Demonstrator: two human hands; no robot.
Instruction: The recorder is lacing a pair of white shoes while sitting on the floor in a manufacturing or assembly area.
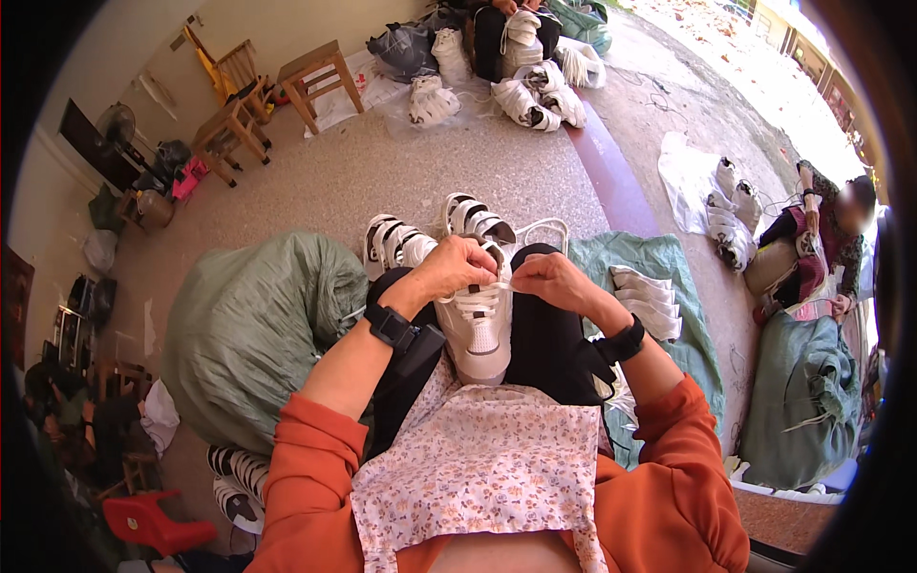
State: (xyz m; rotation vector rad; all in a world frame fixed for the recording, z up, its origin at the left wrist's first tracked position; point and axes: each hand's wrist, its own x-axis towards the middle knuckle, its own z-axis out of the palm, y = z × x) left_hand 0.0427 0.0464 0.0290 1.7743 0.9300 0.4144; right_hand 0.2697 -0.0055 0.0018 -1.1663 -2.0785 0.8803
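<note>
A white sneaker (pixel 480 336) rests between my knees, its toe pointing toward me. Its white lace runs across the upper near the tongue. My left hand (pixel 453 267) is closed at the shoe's left side, fingertips pinched on the lace. From the right, my right hand (pixel 557 283) pinches the lace between thumb and finger, close to the shoe's opening. Just beyond my hands stand more white shoes (pixel 394 243) in a row, with strips of material across their openings. A patterned apron (pixel 478 458) covers my lap.
A big green sack (pixel 253 334) bulges at my left. To the right, stacked white shoe parts (pixel 648 302) lie on a green sheet (pixel 688 368). Wooden stools (pixel 320 81) and a red chair (pixel 158 523) stand around. Other people sit at the far side and right (pixel 812 229), near bundled shoe parts.
</note>
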